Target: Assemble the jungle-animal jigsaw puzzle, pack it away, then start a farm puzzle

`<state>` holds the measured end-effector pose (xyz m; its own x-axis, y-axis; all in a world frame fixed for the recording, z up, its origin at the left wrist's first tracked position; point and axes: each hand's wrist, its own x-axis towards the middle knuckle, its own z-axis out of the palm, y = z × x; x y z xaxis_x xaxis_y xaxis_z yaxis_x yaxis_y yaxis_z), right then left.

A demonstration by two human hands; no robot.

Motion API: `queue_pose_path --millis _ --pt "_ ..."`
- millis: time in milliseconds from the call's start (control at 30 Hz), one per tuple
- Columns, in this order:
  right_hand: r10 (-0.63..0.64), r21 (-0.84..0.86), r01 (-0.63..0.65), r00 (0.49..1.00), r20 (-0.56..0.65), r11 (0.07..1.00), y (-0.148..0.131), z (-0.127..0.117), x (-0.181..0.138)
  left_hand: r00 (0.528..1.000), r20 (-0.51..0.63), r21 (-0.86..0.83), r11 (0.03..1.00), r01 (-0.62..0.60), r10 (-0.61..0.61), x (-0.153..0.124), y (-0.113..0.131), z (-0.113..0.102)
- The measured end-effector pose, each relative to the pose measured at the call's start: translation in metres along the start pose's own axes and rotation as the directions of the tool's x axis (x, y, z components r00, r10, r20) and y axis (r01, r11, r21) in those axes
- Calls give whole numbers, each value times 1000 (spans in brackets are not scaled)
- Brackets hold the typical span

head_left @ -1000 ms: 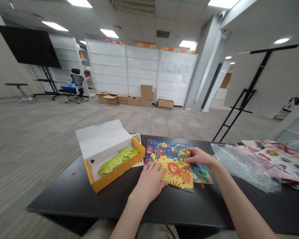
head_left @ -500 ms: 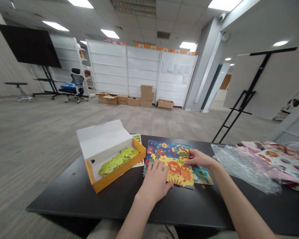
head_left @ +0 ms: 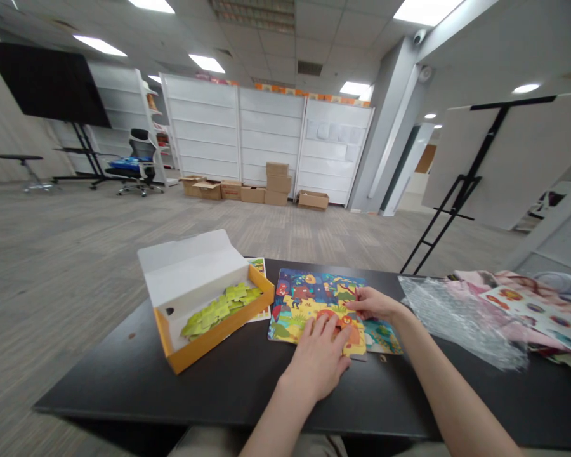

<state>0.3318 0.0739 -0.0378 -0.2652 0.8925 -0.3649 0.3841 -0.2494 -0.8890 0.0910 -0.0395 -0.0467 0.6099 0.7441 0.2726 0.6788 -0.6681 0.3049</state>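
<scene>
Puzzle (head_left: 290, 322) lies on the black table (head_left: 247, 397) between a yellow-orange box (head_left: 219, 346) of green pieces (head_left: 221, 312) and clear plastic wrap (head_left: 457, 324), with a blue-green picture board (head_left: 383, 337) showing just beside its right edge. The hands are apart: the left hand (head_left: 320, 357), fingers spread, lies over the lion, while the right hand (head_left: 375, 304) touches the right edge, whether pinching it I cannot tell.

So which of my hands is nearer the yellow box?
Left. Your left hand has its fingers on the puzzle, just right of the box; your right hand is at the puzzle's right edge, farther from the box.
</scene>
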Motion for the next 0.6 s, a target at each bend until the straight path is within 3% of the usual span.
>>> queue_pose_path --millis 267,600 --pt "42 31 -41 998 -36 999 -3 3 0 1000 -6 -9 1000 6 -6 3 0 4" --pt "-144 -13 144 990 1 990 -10 -2 -7 999 -27 -5 1000 18 -18 5 3 5"
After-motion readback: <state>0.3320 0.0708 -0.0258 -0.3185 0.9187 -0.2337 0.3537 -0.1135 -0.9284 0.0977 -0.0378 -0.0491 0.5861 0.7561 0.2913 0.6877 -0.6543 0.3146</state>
